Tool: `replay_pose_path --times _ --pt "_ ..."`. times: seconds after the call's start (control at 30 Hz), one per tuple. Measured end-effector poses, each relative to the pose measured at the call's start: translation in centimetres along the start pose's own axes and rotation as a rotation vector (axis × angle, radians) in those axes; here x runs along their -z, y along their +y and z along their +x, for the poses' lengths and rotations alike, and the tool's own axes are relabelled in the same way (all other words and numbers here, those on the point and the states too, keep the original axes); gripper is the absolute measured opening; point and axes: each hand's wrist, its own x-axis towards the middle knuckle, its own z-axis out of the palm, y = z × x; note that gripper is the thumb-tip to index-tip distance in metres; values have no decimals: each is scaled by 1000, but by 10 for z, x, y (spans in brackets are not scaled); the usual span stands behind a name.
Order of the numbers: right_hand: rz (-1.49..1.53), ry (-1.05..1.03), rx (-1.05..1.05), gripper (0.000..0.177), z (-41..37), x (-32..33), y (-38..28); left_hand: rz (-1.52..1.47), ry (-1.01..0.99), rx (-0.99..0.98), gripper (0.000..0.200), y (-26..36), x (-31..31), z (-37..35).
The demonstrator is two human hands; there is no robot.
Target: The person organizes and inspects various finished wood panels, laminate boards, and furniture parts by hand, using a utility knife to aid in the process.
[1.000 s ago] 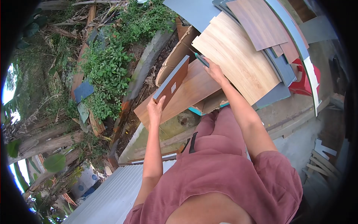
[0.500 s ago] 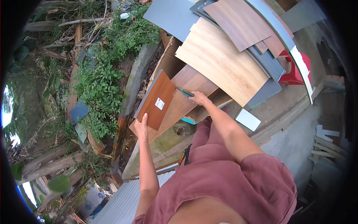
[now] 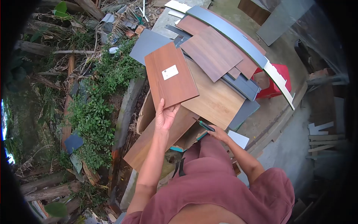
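Observation:
A short reddish-brown floor plank [image 3: 186, 84] with a white label [image 3: 170, 72] is held up in front of me. My left hand [image 3: 166, 115] grips its lower edge, thumb over the near face. In my right hand [image 3: 219, 133] is a green-and-black knife [image 3: 205, 126], its thin tip pointing up and left, apart from the held plank. Between my hands and below them, a longer brown plank [image 3: 143, 149] lies across an open cardboard box [image 3: 194, 139]. A light wood board [image 3: 220, 100] rests just beyond the knife.
Brown boards [image 3: 212, 52] and dark grey planks [image 3: 242, 86] are stacked ahead. A red plastic stool [image 3: 279, 76] stands right of them beside a long curved strip [image 3: 231, 31]. A concrete curb [image 3: 128, 108] and green plants [image 3: 89, 123] border the left. A white piece [image 3: 238, 139] lies near my right forearm.
My left hand has lifted the labelled plank up and to the right, turning its face toward me. My right hand has drawn the knife back, down and to the right, away from the plank.

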Motion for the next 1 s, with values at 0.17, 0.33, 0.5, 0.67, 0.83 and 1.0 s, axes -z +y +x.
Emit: replay_pose_path --times 0.17,0.33,0.5,0.67,0.83,1.0 --pt "192 151 -59 34 -6 28 -26 -259 -2 28 38 -104 -65 126" --pt "281 225 -83 32 -8 36 -43 -245 -10 97 43 -187 -78 181" --pt "170 94 -179 36 -10 46 -63 -181 45 430 68 -212 -79 206" --pt "-62 -8 -221 24 7 44 -58 -185 -114 728 76 -201 -75 206" --pt "-156 -237 -218 14 20 16 -92 -218 -267 306 52 -110 -4 125" --pt "-524 -486 -242 15 46 -21 -101 -558 -282 -320 34 -25 171 -50"
